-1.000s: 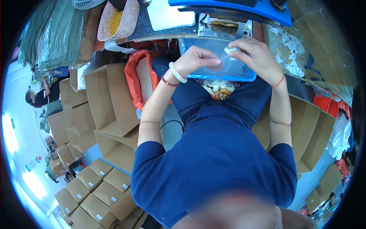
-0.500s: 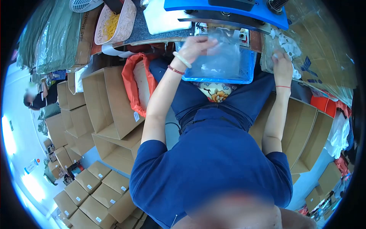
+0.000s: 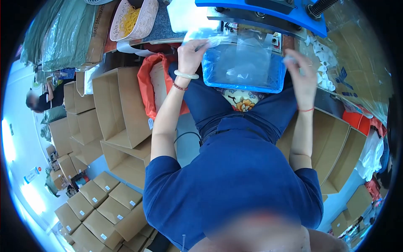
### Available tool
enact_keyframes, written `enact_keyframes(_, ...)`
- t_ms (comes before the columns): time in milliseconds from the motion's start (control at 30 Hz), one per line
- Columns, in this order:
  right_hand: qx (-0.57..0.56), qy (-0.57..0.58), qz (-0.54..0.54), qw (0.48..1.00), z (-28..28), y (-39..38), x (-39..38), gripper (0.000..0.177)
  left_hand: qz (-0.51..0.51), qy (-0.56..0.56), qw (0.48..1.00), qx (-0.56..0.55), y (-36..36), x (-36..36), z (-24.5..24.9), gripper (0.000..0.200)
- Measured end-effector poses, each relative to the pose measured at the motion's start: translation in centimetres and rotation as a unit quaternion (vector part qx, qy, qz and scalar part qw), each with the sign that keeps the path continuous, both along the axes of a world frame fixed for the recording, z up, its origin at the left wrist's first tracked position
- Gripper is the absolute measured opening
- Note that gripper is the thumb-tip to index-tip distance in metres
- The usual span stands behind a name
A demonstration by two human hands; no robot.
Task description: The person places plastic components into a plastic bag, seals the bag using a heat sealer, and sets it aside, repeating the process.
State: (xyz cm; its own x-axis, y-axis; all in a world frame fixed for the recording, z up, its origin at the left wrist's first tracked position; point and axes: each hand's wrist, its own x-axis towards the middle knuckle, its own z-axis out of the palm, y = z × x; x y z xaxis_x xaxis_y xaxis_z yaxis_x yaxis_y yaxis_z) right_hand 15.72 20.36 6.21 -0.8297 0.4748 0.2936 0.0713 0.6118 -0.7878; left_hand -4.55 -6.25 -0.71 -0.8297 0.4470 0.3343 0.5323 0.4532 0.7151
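Note:
My left hand (image 3: 192,58) pinches a clear plastic bag (image 3: 217,40) by its edge, above the left side of a blue-lined tray (image 3: 275,86). More clear bags (image 3: 247,63) lie flat in the tray, which rests at my lap. My right hand (image 3: 303,75) is right of the tray with its fingers bent together; a small pale thing seems to be at the fingertips, too blurred to name. Beside it, several small white plastic pieces (image 3: 323,56) lie on the bench. A blue press (image 3: 260,9) stands just beyond the tray.
A white basket (image 3: 145,23) of yellow rubber bands stands at the back left. Open cardboard boxes (image 3: 111,109) and an orange-red sack (image 3: 147,88) are on my left; another open box (image 3: 323,143) is on my right. A person (image 3: 40,100) is at the far left.
My left hand has moved left, drawing a clear bag away from above the tray. My right hand has come left from the white pieces towards the tray. The view has shifted slightly.

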Motion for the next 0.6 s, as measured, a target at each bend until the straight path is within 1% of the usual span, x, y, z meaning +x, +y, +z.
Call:
enact_keyframes(33,-0.054,-0.007,0.032,0.998,-0.4,-1.5,-0.2,0.025,0.002,0.000,1.000,0.000,0.2,0.7,0.8,0.017)
enact_keyframes(100,-0.174,-0.037,0.056,0.982,-1.2,-3.6,-0.9,0.025,-0.034,-0.163,0.984,0.060,0.6,2.2,3.0,0.020)
enact_keyframes(133,-0.154,-0.022,0.067,0.986,-0.4,-4.1,-1.4,0.024,-0.051,-0.178,0.981,0.052,0.8,2.8,3.9,0.022)
enact_keyframes(167,-0.157,-0.022,0.065,0.985,0.4,-4.3,-1.9,0.024,-0.053,-0.179,0.981,0.048,1.0,3.1,4.4,0.022)
enact_keyframes(233,-0.191,0.051,0.125,0.972,2.0,-4.2,-2.6,0.024,-0.100,-0.234,0.965,0.065,1.5,3.7,4.9,0.020)
enact_keyframes(267,-0.147,0.064,0.115,0.980,2.6,-4.2,-2.7,0.024,-0.111,-0.241,0.962,0.070,1.8,4.0,5.1,0.019)
enact_keyframes(300,-0.143,0.066,0.114,0.981,2.8,-4.2,-2.9,0.024,-0.120,-0.249,0.958,0.076,2.1,4.3,5.2,0.019)
enact_keyframes(367,-0.183,0.071,0.060,0.979,2.7,-4.6,-3.0,0.025,-0.110,-0.274,0.953,0.074,2.7,4.8,5.0,0.019)
enact_keyframes(400,-0.184,0.067,0.059,0.979,2.9,-4.9,-3.1,0.025,-0.112,-0.296,0.946,0.067,3.0,5.1,5.1,0.019)
enact_keyframes(467,-0.154,0.057,0.041,0.985,3.5,-5.0,-3.6,0.024,-0.116,-0.319,0.939,0.059,3.3,5.4,5.2,0.019)
enact_keyframes(500,-0.155,0.059,0.039,0.985,3.3,-4.8,-3.7,0.024,-0.136,-0.332,0.931,0.064,3.5,5.3,5.3,0.020)
enact_keyframes(533,-0.010,0.050,0.063,0.997,2.9,-4.3,-3.8,0.024,-0.156,-0.343,0.924,0.070,3.7,5.2,5.4,0.021)
enact_keyframes(567,0.136,0.040,0.085,0.986,2.6,-3.9,-3.9,0.023,-0.157,-0.341,0.924,0.071,3.7,4.7,5.5,0.021)
enact_keyframes(600,0.135,0.040,0.085,0.986,3.1,-3.4,-4.0,0.023,-0.192,-0.373,0.906,0.063,3.5,4.3,5.4,0.021)
